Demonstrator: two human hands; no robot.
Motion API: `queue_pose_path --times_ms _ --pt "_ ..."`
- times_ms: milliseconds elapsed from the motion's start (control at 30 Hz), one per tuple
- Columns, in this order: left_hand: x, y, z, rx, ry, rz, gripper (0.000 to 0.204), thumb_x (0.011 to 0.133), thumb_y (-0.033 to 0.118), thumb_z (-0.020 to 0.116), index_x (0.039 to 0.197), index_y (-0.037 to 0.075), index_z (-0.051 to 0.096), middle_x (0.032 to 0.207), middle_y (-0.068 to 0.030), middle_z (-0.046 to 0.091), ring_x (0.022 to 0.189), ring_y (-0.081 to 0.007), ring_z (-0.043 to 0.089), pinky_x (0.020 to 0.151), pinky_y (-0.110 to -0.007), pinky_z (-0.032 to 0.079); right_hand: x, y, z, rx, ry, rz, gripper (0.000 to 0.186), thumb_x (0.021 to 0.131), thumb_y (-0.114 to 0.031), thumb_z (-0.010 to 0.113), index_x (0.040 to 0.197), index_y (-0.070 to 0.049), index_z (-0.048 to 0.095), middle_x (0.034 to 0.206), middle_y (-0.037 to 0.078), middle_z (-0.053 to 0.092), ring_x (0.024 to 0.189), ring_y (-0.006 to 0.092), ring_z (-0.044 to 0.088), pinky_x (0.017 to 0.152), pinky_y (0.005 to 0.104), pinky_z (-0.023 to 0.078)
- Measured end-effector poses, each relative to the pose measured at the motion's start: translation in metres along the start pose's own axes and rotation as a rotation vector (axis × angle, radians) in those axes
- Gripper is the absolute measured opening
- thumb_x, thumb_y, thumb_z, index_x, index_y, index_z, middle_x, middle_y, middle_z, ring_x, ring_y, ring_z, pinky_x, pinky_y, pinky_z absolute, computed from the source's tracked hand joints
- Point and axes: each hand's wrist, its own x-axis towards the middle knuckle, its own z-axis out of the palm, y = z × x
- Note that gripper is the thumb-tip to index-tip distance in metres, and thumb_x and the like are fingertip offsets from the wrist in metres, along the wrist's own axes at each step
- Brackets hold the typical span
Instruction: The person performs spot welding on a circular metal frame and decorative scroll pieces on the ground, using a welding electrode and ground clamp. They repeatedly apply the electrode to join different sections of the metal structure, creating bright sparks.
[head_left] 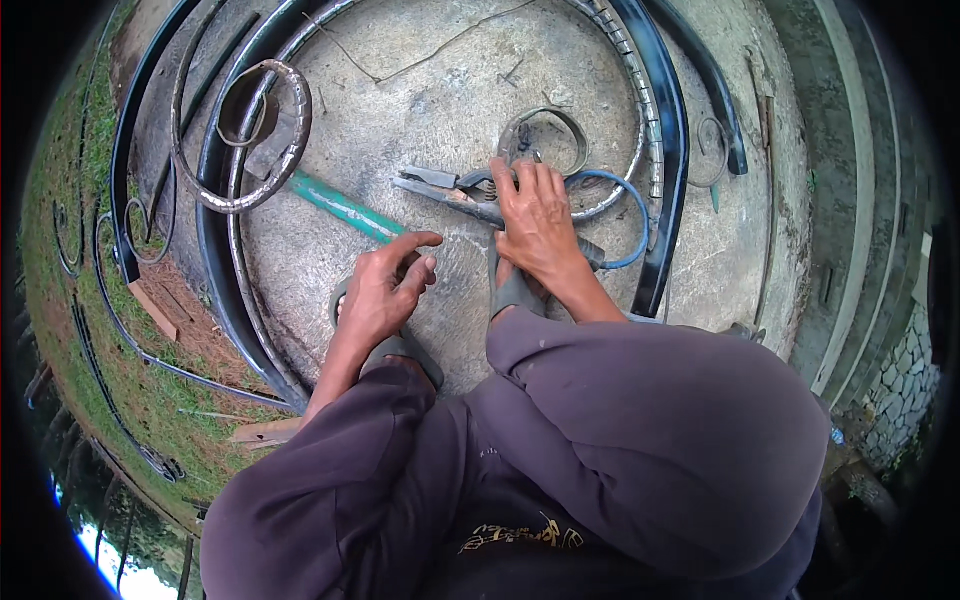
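Observation:
My right hand (540,220) is closed around the handle of a metal spring clamp, which looks like a welding clamp (440,190). The clamp's jaws point left, and its spring shows beside my fingers. A blue cable (643,225) loops to the right of this hand. My left hand (380,285) hovers near the end of a green hammer handle (345,210), index finger stretched out and thumb apart, with nothing in it. The hammer lies slantwise on the concrete, its head partly behind a metal ring (298,150).
Curved dark metal bars (672,150) and a large ridged metal hoop (235,235) lie around the work spot. A flat metal ring (575,130) lies beyond my right hand. Thin wire (430,60) crosses the concrete (440,110). Grass (200,425) with more bent metal borders the left.

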Motion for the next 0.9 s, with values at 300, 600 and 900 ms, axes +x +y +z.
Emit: queue_pose_path --times_ms 300,600,900 --pt "0.023 0.022 -0.011 0.031 0.024 0.170 0.027 0.094 0.006 0.060 0.120 0.001 0.068 0.076 -0.0103 0.070 0.068 -0.0145 0.066 0.067 -0.031 0.053 -0.035 0.024 -0.015 -0.024 0.112 0.078 0.081 0.066 -0.004 0.075 0.142 -0.003 0.047 0.132 0.021 0.049 0.132 0.0387 0.044 0.116 0.0539 0.030" --pt "0.068 0.193 -0.052 0.889 -0.404 0.540 0.029 0.092 0.002 0.058 0.120 0.002 0.067 0.069 -0.0108 0.065 0.062 -0.0185 0.062 0.061 -0.034 0.050 -0.220 0.033 -0.013 0.143 0.669 0.652 0.055 0.077 -0.006 0.075 0.130 -0.004 0.059 0.127 0.015 0.055 0.126 0.0339 0.050 0.105 0.0463 0.044" --pt "0.079 0.232 0.086 0.776 -0.755 0.997 0.031 0.097 0.009 0.056 0.126 0.003 0.066 0.075 -0.0118 0.067 0.069 -0.0179 0.064 0.066 -0.036 0.050 -0.467 -0.117 0.134 -0.111 0.724 1.815 0.040 0.100 -0.026 0.052 0.134 -0.005 0.054 0.128 0.018 0.059 0.123 0.0384 0.052 0.105 0.0523 0.039"
